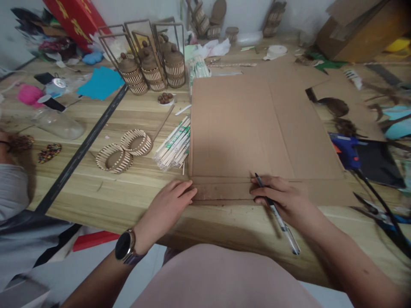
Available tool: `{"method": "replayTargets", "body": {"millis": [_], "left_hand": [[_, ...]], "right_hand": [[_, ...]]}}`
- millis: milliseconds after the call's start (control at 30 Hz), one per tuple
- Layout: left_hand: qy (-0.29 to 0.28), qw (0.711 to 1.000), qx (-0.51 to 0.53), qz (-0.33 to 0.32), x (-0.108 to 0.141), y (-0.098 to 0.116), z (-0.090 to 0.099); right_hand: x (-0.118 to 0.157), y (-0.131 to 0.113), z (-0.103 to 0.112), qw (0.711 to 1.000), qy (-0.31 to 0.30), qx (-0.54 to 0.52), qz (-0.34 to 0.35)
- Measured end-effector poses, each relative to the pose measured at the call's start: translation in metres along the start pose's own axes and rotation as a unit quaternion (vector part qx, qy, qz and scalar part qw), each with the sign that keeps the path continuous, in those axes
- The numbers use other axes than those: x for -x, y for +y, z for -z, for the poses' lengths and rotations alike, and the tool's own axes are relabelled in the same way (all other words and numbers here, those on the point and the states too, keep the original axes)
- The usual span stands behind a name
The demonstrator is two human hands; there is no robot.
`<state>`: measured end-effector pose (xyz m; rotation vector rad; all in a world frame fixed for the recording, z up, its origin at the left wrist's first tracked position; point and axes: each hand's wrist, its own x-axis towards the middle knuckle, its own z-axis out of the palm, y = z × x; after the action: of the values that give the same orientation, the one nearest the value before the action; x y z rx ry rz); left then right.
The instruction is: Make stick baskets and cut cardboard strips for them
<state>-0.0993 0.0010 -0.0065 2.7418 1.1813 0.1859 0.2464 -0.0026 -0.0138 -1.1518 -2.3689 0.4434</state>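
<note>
A large brown cardboard sheet [234, 124] lies flat on the wooden table in front of me. Along its near edge is a narrow cardboard strip [221, 191]. My left hand [170, 201], with a watch on the wrist, grips the strip's left end, thumb and fingers close together. At the strip's right end my right hand [282, 199] rests on the cardboard. A black pen with a clear cap [279, 220] is held in it, tip pointing up and away from me. The undersides of both hands' fingers are hidden.
Left of the sheet lie wrapped chopsticks [175, 143] and two striped rings [114, 158]. Striped lidded pots in frames [152, 70] stand behind. On the right are a blue glue gun [345, 149] and pliers [374, 209]. Another person's sleeve [13, 190] shows far left.
</note>
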Motion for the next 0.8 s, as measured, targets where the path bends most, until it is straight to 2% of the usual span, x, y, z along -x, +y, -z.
{"method": "replayTargets", "body": {"millis": [800], "left_hand": [[0.003,1.000,0.002,-0.001,-0.0004,-0.0013,-0.0016]], "right_hand": [[0.0059,0.0031,-0.0057,1.000,0.015,0.006,0.008]]}}
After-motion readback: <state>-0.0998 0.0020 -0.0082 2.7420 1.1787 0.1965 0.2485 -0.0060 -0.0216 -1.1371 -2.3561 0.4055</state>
